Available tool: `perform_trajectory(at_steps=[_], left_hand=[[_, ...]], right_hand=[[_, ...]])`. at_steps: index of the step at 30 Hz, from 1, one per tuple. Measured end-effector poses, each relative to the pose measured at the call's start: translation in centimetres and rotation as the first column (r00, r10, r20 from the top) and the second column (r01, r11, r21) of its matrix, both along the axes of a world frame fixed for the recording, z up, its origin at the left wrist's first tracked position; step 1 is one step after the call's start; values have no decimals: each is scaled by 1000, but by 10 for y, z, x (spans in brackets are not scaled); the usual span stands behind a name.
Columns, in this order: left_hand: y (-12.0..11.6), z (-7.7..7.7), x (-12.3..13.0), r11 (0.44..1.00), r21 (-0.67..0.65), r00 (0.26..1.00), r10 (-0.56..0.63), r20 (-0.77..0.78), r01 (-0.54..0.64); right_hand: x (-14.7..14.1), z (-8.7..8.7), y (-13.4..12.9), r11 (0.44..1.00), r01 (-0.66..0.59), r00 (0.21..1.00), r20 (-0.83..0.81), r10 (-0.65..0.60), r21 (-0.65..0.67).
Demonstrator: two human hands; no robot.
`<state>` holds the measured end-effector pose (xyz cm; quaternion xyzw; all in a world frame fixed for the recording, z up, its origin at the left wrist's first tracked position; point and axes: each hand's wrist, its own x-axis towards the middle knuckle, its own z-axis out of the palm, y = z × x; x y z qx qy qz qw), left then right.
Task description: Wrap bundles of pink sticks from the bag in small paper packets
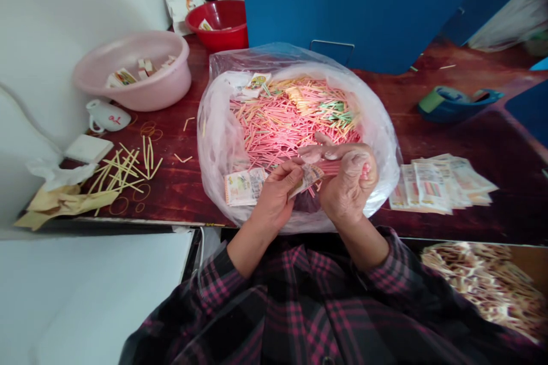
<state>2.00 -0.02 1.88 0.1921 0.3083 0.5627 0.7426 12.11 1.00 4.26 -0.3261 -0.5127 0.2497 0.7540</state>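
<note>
My left hand (278, 191) pinches a small printed packet (309, 177) over the front of a plastic-lined basin. My right hand (351, 179) is beside it, fingers wrapped round a bundle of pink sticks (329, 167) whose ends reach the packet's opening. Beneath both hands, many loose pink, yellow and green sticks (274, 125) fill the basin, lined with a clear plastic bag (214, 148). A stack of printed packets (245, 187) lies on the bag at the basin's front left, near my left hand. Another packet (259, 81) rests at the back.
Filled packets (432, 185) lie on the table (449, 225) at the right, near a blue tape dispenser (458, 105). At the left are a pink basin (132, 97), a white mug (108, 116) and loose yellow sticks (124, 171). A red bowl (222, 40) stands behind.
</note>
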Motion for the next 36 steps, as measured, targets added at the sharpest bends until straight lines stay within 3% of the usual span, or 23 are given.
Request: perform_trajectory(at_steps=[4,6,11,13,18,20,26,30,33,34,36], left_hand=[[0,1,0,1000,23,1000,-11,-21,12],[0,-1,0,999,43,999,-3,-47,5],[2,-8,0,996,80,992,45,-116,-36],[2,-11,0,996,80,990,61,-127,-51],[2,-12,3,991,100,985,107,-139,-94],[0,-11,5,988,120,984,116,-137,-100],[0,-11,8,969,190,960,194,-200,-156],[2,-13,8,953,228,931,258,-258,-200],[2,-15,7,976,161,963,176,-204,-144],[1,-15,7,984,141,973,139,-184,-113],[1,-15,7,990,117,984,90,-151,-73]], right_hand=[[0,-1,-4,999,-3,1000,13,4,-50],[1,-3,-2,990,-27,999,18,29,-139],[5,-8,9,883,-229,973,-135,189,-410],[6,-7,9,870,-270,960,-184,211,-412],[7,-3,-1,957,-142,986,-117,116,-254],[6,-1,-3,962,-127,989,-111,103,-240],[-4,-1,0,892,-156,977,-197,77,-424],[-1,-11,3,829,-250,967,-166,191,-501],[10,-18,7,764,-315,946,-121,301,-563],[14,-19,8,763,-308,944,-80,321,-569],[21,-18,8,811,-231,955,35,295,-538]])
